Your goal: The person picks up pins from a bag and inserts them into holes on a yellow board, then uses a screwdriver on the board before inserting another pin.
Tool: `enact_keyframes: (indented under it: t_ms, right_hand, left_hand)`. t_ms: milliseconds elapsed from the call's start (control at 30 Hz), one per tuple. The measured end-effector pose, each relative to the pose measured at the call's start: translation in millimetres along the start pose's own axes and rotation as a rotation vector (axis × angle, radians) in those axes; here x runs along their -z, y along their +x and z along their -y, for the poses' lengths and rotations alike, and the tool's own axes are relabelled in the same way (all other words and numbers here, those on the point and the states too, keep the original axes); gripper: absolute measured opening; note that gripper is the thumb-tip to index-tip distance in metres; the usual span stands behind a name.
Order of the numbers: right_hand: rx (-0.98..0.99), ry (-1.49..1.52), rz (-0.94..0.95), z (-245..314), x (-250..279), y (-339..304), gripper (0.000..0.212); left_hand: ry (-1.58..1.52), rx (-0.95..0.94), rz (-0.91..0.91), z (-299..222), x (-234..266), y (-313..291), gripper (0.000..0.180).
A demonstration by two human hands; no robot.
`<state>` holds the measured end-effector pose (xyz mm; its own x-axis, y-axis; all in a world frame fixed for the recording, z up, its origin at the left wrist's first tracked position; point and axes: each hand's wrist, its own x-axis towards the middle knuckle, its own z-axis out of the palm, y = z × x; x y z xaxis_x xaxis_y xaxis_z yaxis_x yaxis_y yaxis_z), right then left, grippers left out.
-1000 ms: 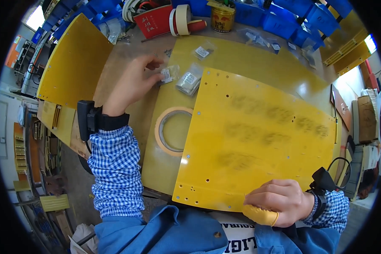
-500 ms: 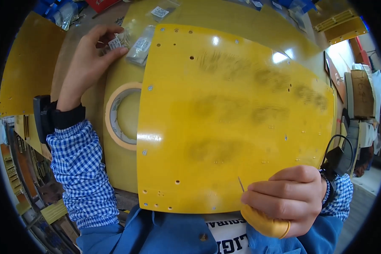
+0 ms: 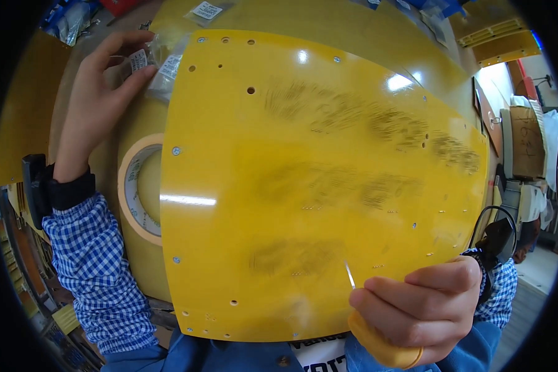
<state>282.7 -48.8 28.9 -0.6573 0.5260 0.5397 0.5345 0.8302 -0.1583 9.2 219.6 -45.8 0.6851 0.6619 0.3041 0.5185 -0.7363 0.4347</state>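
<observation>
My left hand (image 3: 99, 96) reaches to the far left, its thumb and fingers curled around a small clear plastic bag (image 3: 137, 60) with a white label. What the fingertips do inside the curl is partly hidden. A second clear bag (image 3: 169, 66) lies just right of it, against the yellow panel's edge. My right hand (image 3: 425, 304) is closed on a thin pointed metal tool (image 3: 351, 276), its tip just above the panel. A yellow finger cot (image 3: 381, 341) covers that thumb. Beneath lies a glossy yellow panel (image 3: 229, 149) with screws, holes and dark smudges.
A roll of tan tape (image 3: 129, 214) lies flat left of the panel, partly under its edge. Another labelled bag (image 3: 206, 10) is at the back. A black cable (image 3: 513, 217) loops beside my right wrist. A cardboard box (image 3: 527, 142) stands at the right.
The whole view has shifted, so the panel, tape and bags appear further left. My left hand stays at the small bag. My right hand keeps the tool low over the panel.
</observation>
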Motion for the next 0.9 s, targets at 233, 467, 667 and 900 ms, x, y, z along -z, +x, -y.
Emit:
enact_keyframes:
  t_ms: [233, 467, 667, 900]
  right_hand:
    - [-0.008, -0.017, 0.016, -10.7, -1.1, -4.2, 0.015]
    - [0.055, -0.008, -0.011, -13.1, -7.5, -6.2, 0.014]
    - [0.063, -0.108, 0.017, -20.0, -5.3, -2.6, 0.014]
    - [-0.021, 0.009, -0.126, -9.6, -6.7, -11.4, 0.016]
  left_hand:
    - [0.013, -0.007, 0.032, 4.7, -0.4, -2.4, 0.036]
    - [0.002, -0.003, 0.025, 7.8, -2.1, -2.9, 0.036]
    - [-0.036, -0.013, 0.029, 9.9, -0.3, -1.9, 0.036]
    - [0.01, -0.015, 0.023, 7.8, -2.4, -3.2, 0.037]
